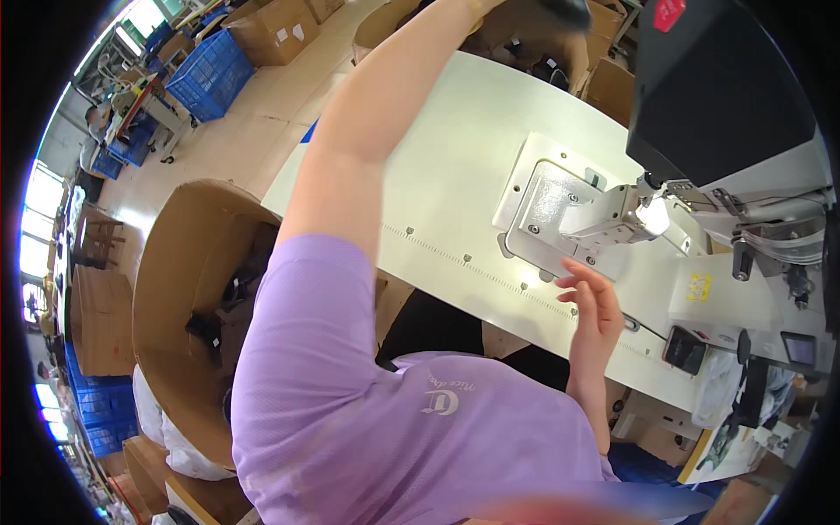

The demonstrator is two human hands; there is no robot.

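My left arm stretches far across the white table [437,149] to the top edge of the view. Only the wrist end of my left hand [486,5] shows there, and its fingers are cut off. A dark, blurred item [569,12] appears beside that hand, over a carton; whether I grip it is unclear. Near the table's front edge, my right hand [598,308] is raised with fingers loosely bent and apart, holding nothing. Just beyond its fingertips is the metal plate [547,206] of a sewing machine [717,96], with a lit needle area [649,217].
A large open carton [179,289] with black pieces inside stands left of me. Another carton [573,61] with dark pieces sits past the table's far edge. A blue crate [210,77] is on the floor at the far left. A small dark box [684,350] lies at the table's right.
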